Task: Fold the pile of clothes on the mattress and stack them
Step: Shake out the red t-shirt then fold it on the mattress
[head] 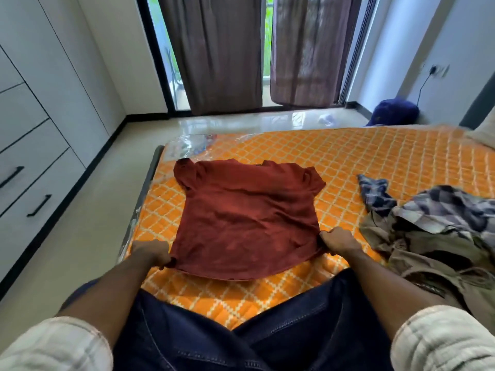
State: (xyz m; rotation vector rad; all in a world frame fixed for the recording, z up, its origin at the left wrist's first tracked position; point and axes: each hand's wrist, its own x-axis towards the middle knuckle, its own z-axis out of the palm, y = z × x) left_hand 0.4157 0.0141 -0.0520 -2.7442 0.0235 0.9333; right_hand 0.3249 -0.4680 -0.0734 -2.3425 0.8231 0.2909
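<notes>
A rust-red t-shirt (246, 218) lies spread flat on the orange patterned mattress (375, 162), collar away from me. My left hand (152, 253) grips its near left hem corner. My right hand (338, 241) grips the near right hem corner. To the right lies a pile of clothes: a checked shirt (439, 204) over an olive-brown garment (434, 258).
White wardrobe with drawers (32, 135) stands along the left wall beyond a strip of floor. Brown curtains (222, 54) hang at the glass door ahead. A blue bag (396, 111) sits on the floor at the far right. A pillow edge (484, 132) shows at right.
</notes>
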